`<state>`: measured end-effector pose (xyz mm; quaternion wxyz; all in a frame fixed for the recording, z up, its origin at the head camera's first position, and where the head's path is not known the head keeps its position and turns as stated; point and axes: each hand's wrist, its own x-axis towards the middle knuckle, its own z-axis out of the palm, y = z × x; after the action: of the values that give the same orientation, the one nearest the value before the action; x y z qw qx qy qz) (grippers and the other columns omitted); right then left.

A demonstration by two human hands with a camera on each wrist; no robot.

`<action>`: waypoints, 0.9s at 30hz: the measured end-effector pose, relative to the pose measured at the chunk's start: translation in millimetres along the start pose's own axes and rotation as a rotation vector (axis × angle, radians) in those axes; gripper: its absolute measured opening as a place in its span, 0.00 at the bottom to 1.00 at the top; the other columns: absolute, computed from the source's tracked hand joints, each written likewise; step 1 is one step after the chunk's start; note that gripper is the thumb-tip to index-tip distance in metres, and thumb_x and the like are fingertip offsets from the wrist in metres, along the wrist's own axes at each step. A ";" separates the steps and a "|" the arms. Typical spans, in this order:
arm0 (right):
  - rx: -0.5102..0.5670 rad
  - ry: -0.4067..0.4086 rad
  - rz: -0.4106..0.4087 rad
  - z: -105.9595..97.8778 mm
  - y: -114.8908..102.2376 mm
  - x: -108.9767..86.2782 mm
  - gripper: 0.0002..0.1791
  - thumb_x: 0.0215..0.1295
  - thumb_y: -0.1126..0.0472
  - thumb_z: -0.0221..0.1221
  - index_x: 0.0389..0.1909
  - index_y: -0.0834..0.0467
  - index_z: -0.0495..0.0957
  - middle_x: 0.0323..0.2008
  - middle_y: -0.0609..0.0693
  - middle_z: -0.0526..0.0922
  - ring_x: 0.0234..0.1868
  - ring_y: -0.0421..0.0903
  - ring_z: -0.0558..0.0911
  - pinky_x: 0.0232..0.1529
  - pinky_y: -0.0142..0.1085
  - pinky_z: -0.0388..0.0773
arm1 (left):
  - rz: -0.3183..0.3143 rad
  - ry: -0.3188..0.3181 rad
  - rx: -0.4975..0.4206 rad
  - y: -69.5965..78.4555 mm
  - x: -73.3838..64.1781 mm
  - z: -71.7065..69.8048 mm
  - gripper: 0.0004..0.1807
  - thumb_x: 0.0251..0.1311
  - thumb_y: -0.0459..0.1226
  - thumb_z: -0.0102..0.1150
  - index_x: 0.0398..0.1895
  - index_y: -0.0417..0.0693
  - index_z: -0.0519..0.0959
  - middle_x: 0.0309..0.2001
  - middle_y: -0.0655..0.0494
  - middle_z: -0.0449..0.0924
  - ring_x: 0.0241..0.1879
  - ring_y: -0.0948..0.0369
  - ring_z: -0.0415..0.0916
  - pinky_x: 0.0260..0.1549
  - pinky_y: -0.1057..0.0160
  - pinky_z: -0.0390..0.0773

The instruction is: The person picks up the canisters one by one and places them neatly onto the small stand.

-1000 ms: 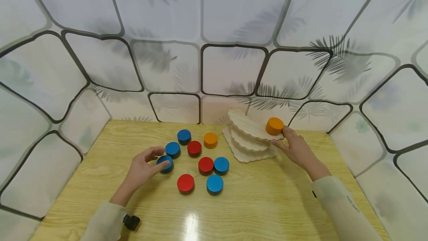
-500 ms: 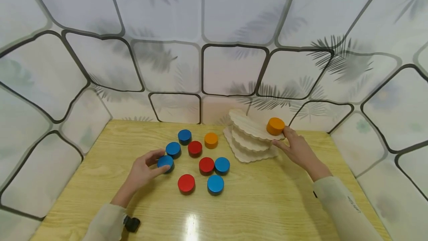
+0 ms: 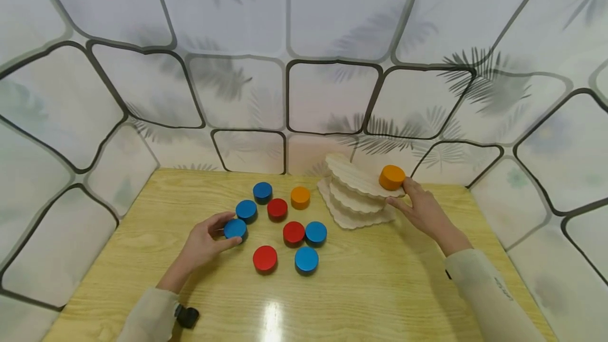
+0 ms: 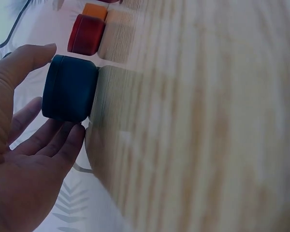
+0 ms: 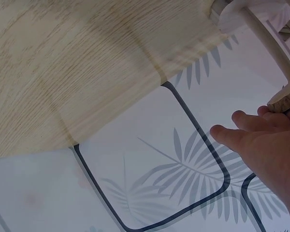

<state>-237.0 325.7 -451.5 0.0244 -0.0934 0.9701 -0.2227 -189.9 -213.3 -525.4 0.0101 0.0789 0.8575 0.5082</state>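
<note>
Blue disc (image 3: pixel 235 230): on the left half of the table, flat top up, between the thumb and fingers of the left hand; round, so it has no long axis.
Left hand (image 3: pixel 204 239): fingers bent round that disc, the gap about its width; thumb (image 4: pixel 31 59) along one side, fingertips on the opposite side. How firm the grip is, I cannot tell.
Second blue disc (image 3: pixel 246 210): just behind the held one, by the index fingertip; whether the two touch is unclear.
Third blue disc (image 3: pixel 263 192): further back in the same slanting row.
Loose discs: a front red disc (image 3: pixel 265 259) and a front blue disc (image 3: pixel 306 261) lie to the right of the left hand; more red and blue sit behind them, with a rear orange disc (image 3: pixel 300 197) at the back.
Stand (image 3: pixel 349 198): right and back from the left fingers, well apart, loose discs between; its top tier (image 3: pixel 353 177) runs lengthwise from back left towards the right hand, which is much the nearer.
Right hand (image 3: pixel 423 215): fingers narrow on the tier's right end, thumb low.
Raised orange disc (image 3: pixel 391 177): on that tier, just beside the right fingertips; contact unclear.
Table (image 3: pixel 370 289): pale wood, meeting a patterned wall (image 3: pixel 332 99).
</note>
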 end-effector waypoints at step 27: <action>0.006 0.007 -0.016 -1.2 -1.2 0.5 0.48 0.80 0.37 0.52 0.81 0.70 0.52 0.81 0.75 0.51 0.77 0.78 0.56 0.75 0.75 0.51 | -0.027 -0.014 0.035 1.2 0.1 0.7 0.34 0.59 0.39 0.78 0.68 0.39 0.78 0.65 0.38 0.81 0.58 0.46 0.83 0.53 0.72 0.81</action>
<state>-237.4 325.1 -449.9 0.0193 -0.1002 0.9688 -0.2260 -189.8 -212.2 -524.6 0.0213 0.0711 0.8672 0.4923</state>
